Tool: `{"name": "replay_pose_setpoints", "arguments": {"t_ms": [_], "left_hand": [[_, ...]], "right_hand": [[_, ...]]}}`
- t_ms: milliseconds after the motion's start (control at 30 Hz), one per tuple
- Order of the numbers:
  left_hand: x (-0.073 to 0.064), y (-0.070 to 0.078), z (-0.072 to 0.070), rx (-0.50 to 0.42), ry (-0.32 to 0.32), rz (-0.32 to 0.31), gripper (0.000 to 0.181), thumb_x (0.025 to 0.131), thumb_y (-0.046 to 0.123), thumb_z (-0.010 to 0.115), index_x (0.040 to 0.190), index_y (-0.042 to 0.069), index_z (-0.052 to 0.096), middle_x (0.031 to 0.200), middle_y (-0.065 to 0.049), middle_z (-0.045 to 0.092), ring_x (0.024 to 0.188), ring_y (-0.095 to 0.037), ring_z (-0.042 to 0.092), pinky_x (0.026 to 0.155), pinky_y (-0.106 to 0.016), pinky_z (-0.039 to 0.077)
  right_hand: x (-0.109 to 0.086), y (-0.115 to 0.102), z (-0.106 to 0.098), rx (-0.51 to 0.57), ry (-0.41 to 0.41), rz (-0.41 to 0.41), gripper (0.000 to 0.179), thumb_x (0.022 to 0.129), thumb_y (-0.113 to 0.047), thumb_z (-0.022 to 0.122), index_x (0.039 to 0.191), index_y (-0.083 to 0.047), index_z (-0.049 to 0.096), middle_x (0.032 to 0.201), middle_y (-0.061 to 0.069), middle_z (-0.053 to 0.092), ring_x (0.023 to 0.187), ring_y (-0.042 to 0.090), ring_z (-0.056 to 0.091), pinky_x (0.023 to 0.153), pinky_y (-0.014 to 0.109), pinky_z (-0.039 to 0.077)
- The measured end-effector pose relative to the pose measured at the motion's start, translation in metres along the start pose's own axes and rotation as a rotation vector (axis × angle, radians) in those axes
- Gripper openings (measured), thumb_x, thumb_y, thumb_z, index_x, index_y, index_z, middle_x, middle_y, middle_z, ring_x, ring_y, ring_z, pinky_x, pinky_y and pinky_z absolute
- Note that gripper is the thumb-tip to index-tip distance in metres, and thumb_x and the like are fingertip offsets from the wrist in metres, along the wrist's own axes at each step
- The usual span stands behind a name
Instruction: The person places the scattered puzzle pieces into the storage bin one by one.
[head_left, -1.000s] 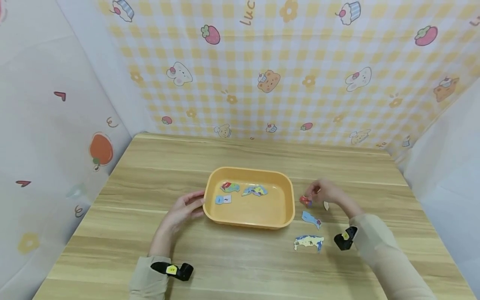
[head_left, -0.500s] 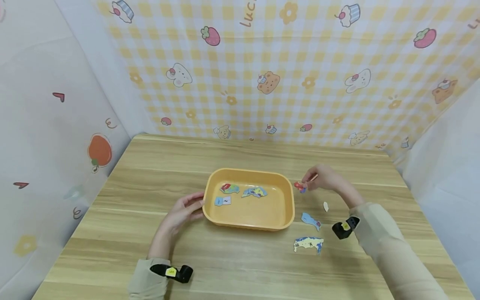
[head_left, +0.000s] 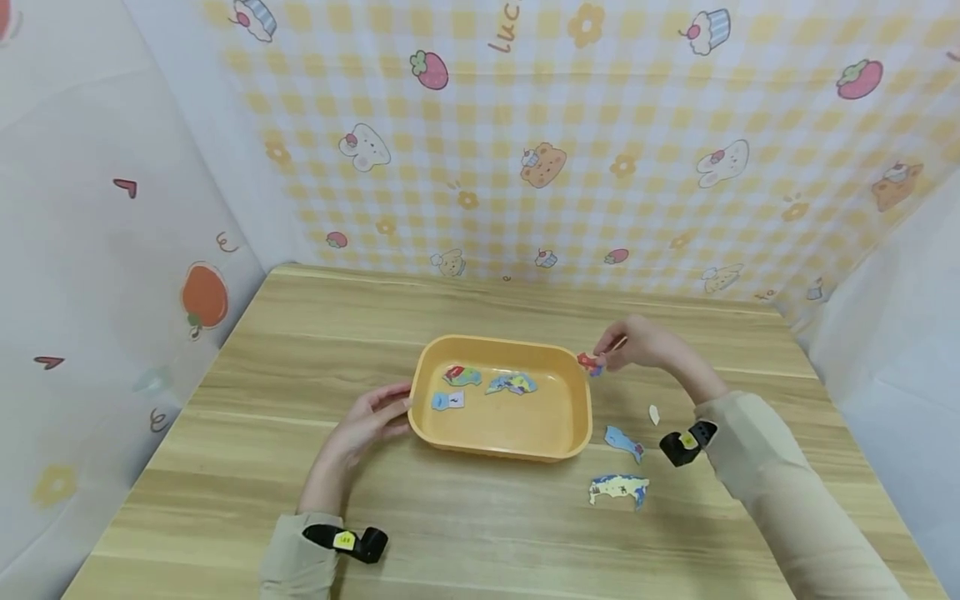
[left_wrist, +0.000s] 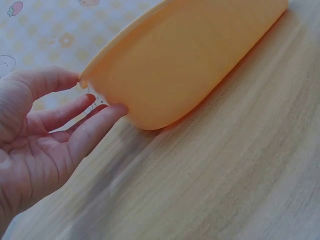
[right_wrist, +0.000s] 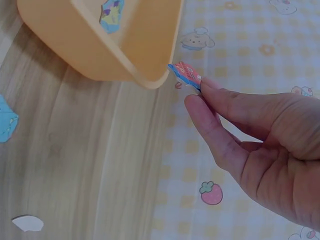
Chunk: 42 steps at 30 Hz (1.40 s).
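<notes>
A yellow plastic tray (head_left: 517, 429) stands mid-table with several flat puzzle pieces inside, among them a red-green one (head_left: 462, 377), a blue-yellow one (head_left: 513, 383) and a light blue and white one (head_left: 448, 401). At its left end my left hand (head_left: 371, 421) touches it; in the left wrist view the thumb is at the rim and nearly straight fingers (left_wrist: 97, 125) rest against the outer wall. My right hand (head_left: 641, 343) pinches a red and blue puzzle piece (right_wrist: 186, 75) between thumb and fingertips, at the tray's back right corner.
Right of the tray lie a light blue piece (head_left: 624, 442), a cream and blue piece (head_left: 618, 487) and a small white piece (head_left: 654, 415). A patterned cloth (head_left: 480, 200) hangs behind the wooden table (head_left: 300, 375), with white cloth at both sides.
My right hand has lifted the red puzzle piece away from the tabletop beside the small white piece and carried it back and left to the tray's rim. The left hand stays put.
</notes>
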<state>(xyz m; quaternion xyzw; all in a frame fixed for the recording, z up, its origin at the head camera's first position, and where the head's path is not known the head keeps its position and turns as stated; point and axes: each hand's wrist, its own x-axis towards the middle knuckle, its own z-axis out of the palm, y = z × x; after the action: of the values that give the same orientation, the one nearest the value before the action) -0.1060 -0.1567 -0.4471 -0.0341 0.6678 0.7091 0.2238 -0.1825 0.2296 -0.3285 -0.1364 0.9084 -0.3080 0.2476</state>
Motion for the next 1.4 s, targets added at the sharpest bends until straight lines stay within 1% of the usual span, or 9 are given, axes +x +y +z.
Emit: {"name": "replay_pose_setpoints", "arguments": {"t_ms": [100,333,567,667,800,933,1067,1200,1400], "left_hand": [[0.000,0.000,0.000,0.007,-0.005,0.009,0.055,0.092,0.017,0.053,0.137,-0.007,0.031,0.137,-0.028,0.037,0.095,-0.009,0.059,0.081,-0.022,0.055],[0.000,0.000,-0.001,0.012,-0.016,0.019,0.057,0.093,0.019,0.052,0.138,-0.007,0.029,0.138,-0.028,0.036,0.096,-0.009,0.059,0.082,-0.023,0.054],[0.000,0.000,-0.001,0.027,-0.009,0.017,0.056,0.093,0.019,0.052,0.138,-0.006,0.030,0.138,-0.028,0.036,0.098,-0.010,0.059,0.082,-0.022,0.054],[0.001,0.001,-0.001,0.031,-0.010,0.019,0.056,0.093,0.020,0.052,0.138,-0.006,0.030,0.138,-0.028,0.036,0.099,-0.011,0.059,0.082,-0.022,0.054],[0.001,0.000,-0.001,0.032,-0.004,0.018,0.057,0.093,0.020,0.053,0.137,-0.007,0.030,0.138,-0.028,0.036,0.099,-0.011,0.058,0.081,-0.022,0.054],[0.001,0.000,0.001,0.023,0.005,0.012,0.057,0.092,0.020,0.054,0.137,-0.006,0.032,0.138,-0.026,0.037,0.098,-0.010,0.059,0.081,-0.022,0.055],[0.002,0.000,0.002,0.021,0.007,0.008,0.057,0.092,0.021,0.054,0.137,-0.005,0.032,0.138,-0.026,0.038,0.099,-0.009,0.058,0.080,-0.022,0.054],[0.002,0.000,0.003,0.020,0.004,0.010,0.056,0.092,0.019,0.053,0.138,-0.006,0.030,0.138,-0.027,0.036,0.101,-0.011,0.057,0.080,-0.020,0.054],[0.000,0.000,0.002,0.027,0.004,0.010,0.055,0.093,0.018,0.051,0.138,-0.006,0.030,0.138,-0.027,0.036,0.100,-0.010,0.057,0.080,-0.019,0.054]], "right_hand": [[0.002,-0.004,0.000,0.002,-0.004,0.006,0.017,0.081,-0.005,0.066,0.092,0.007,0.065,0.087,0.015,0.068,0.074,0.013,0.064,0.072,0.031,0.058],[0.003,-0.015,0.000,-0.034,0.001,-0.029,0.016,0.080,-0.006,0.067,0.092,0.006,0.066,0.088,0.016,0.069,0.075,0.014,0.064,0.072,0.030,0.057],[0.003,-0.023,-0.001,-0.062,-0.002,-0.045,0.014,0.080,-0.004,0.065,0.092,0.005,0.066,0.088,0.014,0.069,0.078,0.015,0.064,0.072,0.030,0.057],[0.003,-0.026,-0.002,-0.057,-0.006,-0.060,0.015,0.081,-0.003,0.064,0.093,0.005,0.066,0.088,0.015,0.069,0.079,0.017,0.065,0.073,0.031,0.057],[0.003,-0.030,-0.002,-0.063,-0.003,-0.081,0.015,0.082,-0.004,0.064,0.095,0.005,0.066,0.087,0.015,0.069,0.077,0.015,0.064,0.072,0.030,0.056],[0.004,-0.034,-0.001,-0.067,0.007,-0.085,0.015,0.083,-0.005,0.063,0.095,0.004,0.066,0.086,0.013,0.069,0.076,0.013,0.062,0.071,0.028,0.054],[0.004,-0.039,0.000,-0.059,0.020,-0.101,0.016,0.084,-0.005,0.063,0.096,0.004,0.066,0.089,0.014,0.069,0.079,0.014,0.063,0.074,0.029,0.055],[0.006,-0.043,0.002,-0.065,0.031,-0.121,0.015,0.083,-0.005,0.063,0.096,0.004,0.066,0.089,0.015,0.069,0.079,0.015,0.063,0.073,0.030,0.055],[0.012,-0.043,0.010,-0.056,0.036,-0.134,0.014,0.082,-0.004,0.065,0.093,0.003,0.067,0.087,0.014,0.070,0.076,0.013,0.063,0.070,0.027,0.055]]}}
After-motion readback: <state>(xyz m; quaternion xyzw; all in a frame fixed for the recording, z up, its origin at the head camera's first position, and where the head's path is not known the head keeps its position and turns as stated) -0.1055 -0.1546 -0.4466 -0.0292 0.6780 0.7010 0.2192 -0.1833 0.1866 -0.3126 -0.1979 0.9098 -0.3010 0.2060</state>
